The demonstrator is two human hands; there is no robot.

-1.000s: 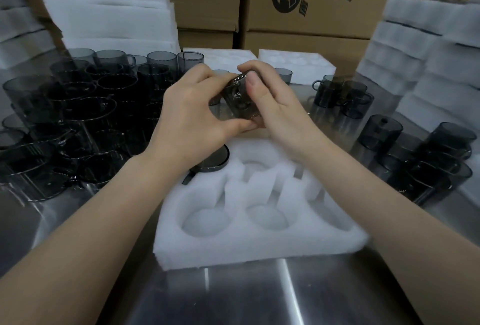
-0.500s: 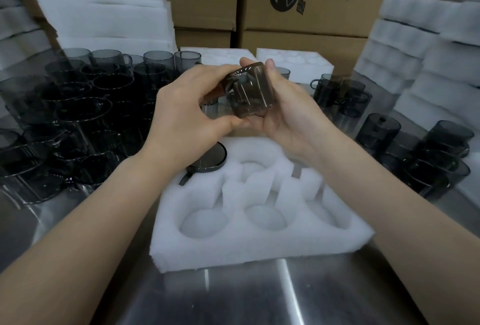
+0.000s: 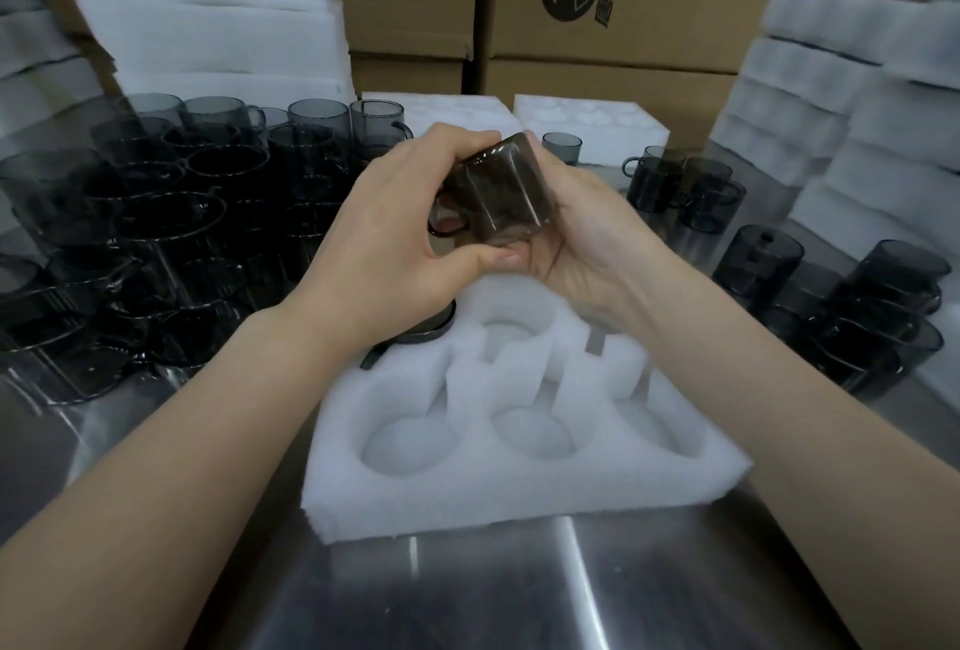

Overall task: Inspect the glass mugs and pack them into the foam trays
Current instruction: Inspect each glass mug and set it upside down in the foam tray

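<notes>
The light was dim and soft, seemingly from overhead, leaving pale streaks of glare on the steel surface. The wide lens bowed the foam stacks at the frame edges, and the dark mugs at left merged into shadow.

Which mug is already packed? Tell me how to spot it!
Find the white foam tray in the middle of the steel table. Look at its far-left pocket, just under the left hand. The packed mug sits there, the only one seen in foam; the held mug and the rest are outside it.
</notes>
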